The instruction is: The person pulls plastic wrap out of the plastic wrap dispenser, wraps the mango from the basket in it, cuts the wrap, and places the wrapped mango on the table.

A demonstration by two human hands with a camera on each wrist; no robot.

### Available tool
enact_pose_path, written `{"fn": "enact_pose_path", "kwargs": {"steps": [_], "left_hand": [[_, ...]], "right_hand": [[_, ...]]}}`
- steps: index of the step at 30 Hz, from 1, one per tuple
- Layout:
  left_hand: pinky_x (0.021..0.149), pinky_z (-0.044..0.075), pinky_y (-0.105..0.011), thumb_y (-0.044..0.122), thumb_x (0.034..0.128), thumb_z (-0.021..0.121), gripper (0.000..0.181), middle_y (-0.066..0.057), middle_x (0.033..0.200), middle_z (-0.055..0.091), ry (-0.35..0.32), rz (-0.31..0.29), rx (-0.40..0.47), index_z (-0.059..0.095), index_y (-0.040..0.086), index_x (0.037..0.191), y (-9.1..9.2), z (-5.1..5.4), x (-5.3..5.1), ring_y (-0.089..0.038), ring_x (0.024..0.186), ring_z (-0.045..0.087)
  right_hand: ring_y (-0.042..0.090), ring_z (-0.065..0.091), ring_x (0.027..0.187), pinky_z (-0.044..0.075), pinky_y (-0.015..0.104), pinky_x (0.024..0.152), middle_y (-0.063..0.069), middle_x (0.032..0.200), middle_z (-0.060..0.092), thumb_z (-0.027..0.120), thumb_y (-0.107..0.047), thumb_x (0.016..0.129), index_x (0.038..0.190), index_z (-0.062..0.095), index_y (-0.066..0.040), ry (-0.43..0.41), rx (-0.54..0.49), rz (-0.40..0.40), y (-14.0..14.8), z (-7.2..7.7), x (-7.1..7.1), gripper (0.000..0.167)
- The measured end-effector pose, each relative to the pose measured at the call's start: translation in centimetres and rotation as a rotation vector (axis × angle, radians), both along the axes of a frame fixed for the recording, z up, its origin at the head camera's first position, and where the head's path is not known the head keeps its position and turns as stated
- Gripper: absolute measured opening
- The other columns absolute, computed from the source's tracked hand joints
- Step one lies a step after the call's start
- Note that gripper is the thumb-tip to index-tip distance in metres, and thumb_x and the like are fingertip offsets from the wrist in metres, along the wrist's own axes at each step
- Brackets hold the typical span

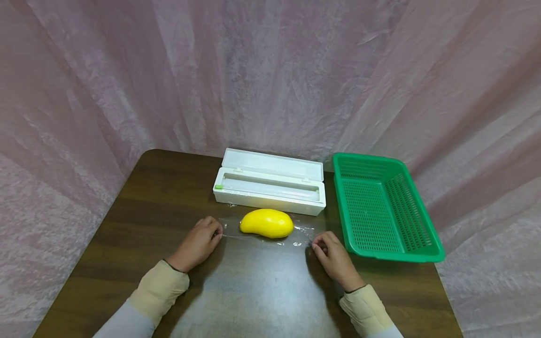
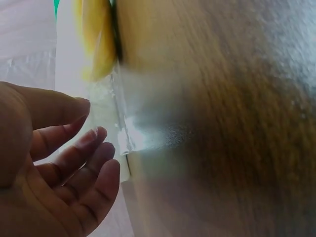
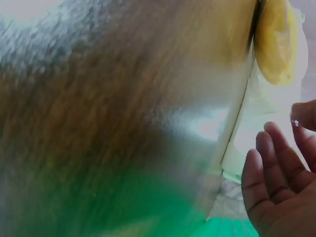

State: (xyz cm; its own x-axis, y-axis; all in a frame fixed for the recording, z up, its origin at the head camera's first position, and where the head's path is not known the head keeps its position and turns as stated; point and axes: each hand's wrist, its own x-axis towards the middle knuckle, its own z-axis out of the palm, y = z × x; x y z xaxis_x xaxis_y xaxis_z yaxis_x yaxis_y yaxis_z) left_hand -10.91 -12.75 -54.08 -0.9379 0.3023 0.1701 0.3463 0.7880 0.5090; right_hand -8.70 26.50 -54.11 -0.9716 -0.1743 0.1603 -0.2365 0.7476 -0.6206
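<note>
A yellow mango lies on a sheet of clear cling film on the table. To its left, my left hand pinches the film's left end between thumb and index finger; the other fingers curl loosely in the left wrist view. My right hand is at the film's right end, and in the right wrist view a glint of film shows at the pinching thumb. Neither hand touches the mango. Just behind the mango stands a white cling film dispenser, lid up, with the roll inside.
A green plastic basket stands to the right, near my right hand. The dark wooden table ends at the back against a pink curtain. A green slider sits at the dispenser's left end.
</note>
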Motion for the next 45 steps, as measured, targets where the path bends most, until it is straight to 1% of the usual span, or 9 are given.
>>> {"fn": "enact_pose_path", "kwargs": {"steps": [3,5,10,17,23,27,30,39,45], "left_hand": [[0.079,0.048,-0.038,0.008,0.0928,0.071,0.008,-0.003,0.096,0.059,-0.01,0.0,0.007,0.064,0.01,0.09,0.1,0.1,0.0,-0.021,0.09,0.053],[0.08,0.048,-0.038,0.008,0.0938,0.07,0.007,-0.003,0.097,0.059,-0.015,0.0,0.014,0.064,0.01,0.091,0.1,0.1,-0.1,-0.021,0.091,0.053],[0.083,0.048,-0.04,0.007,0.0961,0.066,0.005,-0.004,0.1,0.061,-0.022,-0.003,0.043,0.063,0.01,0.094,0.2,0.2,-0.1,-0.022,0.094,0.055],[0.078,0.044,-0.037,0.008,0.099,0.062,0.006,0.001,0.092,0.06,-0.068,0.015,0.061,0.058,0.012,0.096,0.3,0.3,-0.4,-0.019,0.089,0.052],[0.076,0.043,-0.035,0.01,0.1011,0.059,0.005,0.0,0.088,0.059,-0.11,0.042,0.085,0.056,0.011,0.098,0.4,0.2,-0.7,-0.019,0.087,0.051],[0.075,0.042,-0.034,0.014,0.1039,0.056,0.008,-0.002,0.09,0.059,-0.159,0.052,0.116,0.054,0.008,0.099,0.5,0.3,-0.8,-0.018,0.085,0.05],[0.072,0.042,-0.032,0.013,0.1046,0.054,0.008,-0.003,0.092,0.058,-0.173,0.054,0.141,0.054,0.007,0.1,0.6,0.2,-0.9,-0.017,0.082,0.05],[0.071,0.043,-0.03,0.012,0.1037,0.053,0.006,-0.005,0.093,0.054,-0.129,0.104,0.171,0.053,0.007,0.1,0.9,-0.8,-1.5,-0.017,0.082,0.05],[0.074,0.045,-0.033,0.012,0.1031,0.053,0.006,-0.007,0.095,0.055,-0.132,0.124,0.176,0.054,0.006,0.101,1.2,-1.3,-2.0,-0.019,0.084,0.054]], "right_hand": [[0.023,0.064,0.1,0.053,0.038,0.085,0.006,0.109,0.071,0.069,-0.005,0.093,0.095,0.062,-0.01,0.044,-0.001,0.011,0.0,0.0,0.1,0.009],[0.025,0.064,0.103,0.053,0.042,0.087,0.007,0.113,0.074,0.068,-0.006,0.095,0.097,0.061,-0.01,0.045,-0.018,0.014,0.0,0.1,0.1,0.008],[0.02,0.067,0.097,0.056,0.042,0.085,0.005,0.109,0.074,0.063,-0.011,0.099,0.102,0.061,-0.009,0.003,-0.066,0.003,0.0,0.3,0.1,0.004],[0.013,0.064,0.089,0.055,0.043,0.082,0.001,0.1,0.072,0.062,-0.012,0.1,0.103,0.061,-0.01,0.002,-0.09,-0.018,0.1,0.4,0.1,0.004],[0.01,0.06,0.085,0.054,0.035,0.079,0.001,0.095,0.07,0.062,-0.009,0.1,0.103,0.059,-0.01,0.019,-0.111,-0.03,-0.1,0.0,-0.1,0.004],[0.008,0.059,0.082,0.051,0.026,0.074,0.0,0.092,0.068,0.062,-0.006,0.099,0.102,0.058,-0.01,0.03,-0.129,-0.038,-0.3,-0.1,-0.1,0.006],[0.007,0.058,0.079,0.049,0.023,0.071,0.0,0.088,0.068,0.063,-0.005,0.098,0.101,0.058,-0.01,0.035,-0.155,-0.046,-0.4,-0.3,-0.2,0.008],[0.007,0.057,0.075,0.05,0.022,0.07,0.003,0.085,0.065,0.061,-0.006,0.098,0.101,0.059,-0.004,-0.033,-0.19,-0.109,-0.9,-0.5,-0.6,0.004],[0.006,0.055,0.068,0.047,0.021,0.067,0.003,0.082,0.064,0.063,-0.011,0.098,0.099,0.059,-0.008,-0.097,-0.173,-0.146,-1.3,-0.8,-1.1,0.005]]}}
